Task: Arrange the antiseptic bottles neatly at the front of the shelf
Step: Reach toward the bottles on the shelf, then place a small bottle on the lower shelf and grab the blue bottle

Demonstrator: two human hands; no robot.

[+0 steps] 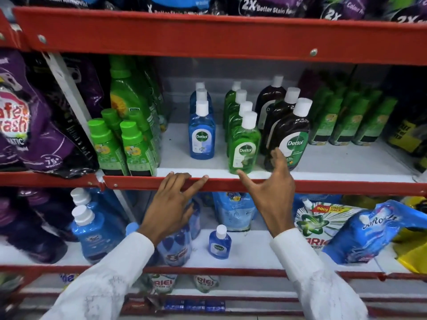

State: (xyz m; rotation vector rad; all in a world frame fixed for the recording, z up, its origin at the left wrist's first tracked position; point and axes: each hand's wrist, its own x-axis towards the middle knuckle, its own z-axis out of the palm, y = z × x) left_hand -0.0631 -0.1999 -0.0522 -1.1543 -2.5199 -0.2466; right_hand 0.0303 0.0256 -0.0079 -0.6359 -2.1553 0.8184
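Resting open on the shelf's [346, 167] red front edge, left hand [172, 199] holds nothing; right hand [272, 188] spreads empty before green bottle [242, 146] and brown bottle [290, 139] there; blue bottle [202, 137] sits farther back.

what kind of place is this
Most likely a shop's cleaning-products aisle: red metal shelves on several levels, rows of identical Dettol bottles facing out, and branded detergent pouches stacked beside them.

glossy clear plastic is seen on the antiseptic bottles [243, 144], matt white plastic on their caps; the shelf edge [323, 187] looks like painted metal, sleeves white cloth.
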